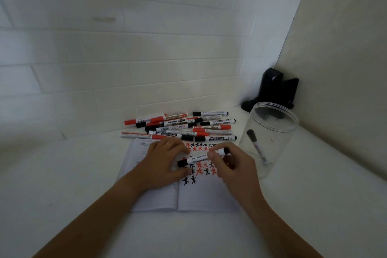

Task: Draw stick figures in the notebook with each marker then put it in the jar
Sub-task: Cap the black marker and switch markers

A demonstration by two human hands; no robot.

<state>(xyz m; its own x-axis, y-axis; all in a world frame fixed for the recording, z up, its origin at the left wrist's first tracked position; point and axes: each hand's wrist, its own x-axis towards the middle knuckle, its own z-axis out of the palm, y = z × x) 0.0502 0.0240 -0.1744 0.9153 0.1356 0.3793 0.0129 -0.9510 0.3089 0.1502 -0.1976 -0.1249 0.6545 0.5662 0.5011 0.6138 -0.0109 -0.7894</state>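
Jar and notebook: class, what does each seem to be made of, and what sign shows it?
Jar: likely clear plastic, glossy; the marker inside shows through its wall. Notebook: matte white paper; ink figures sit on its flat pages, folded at the centre.
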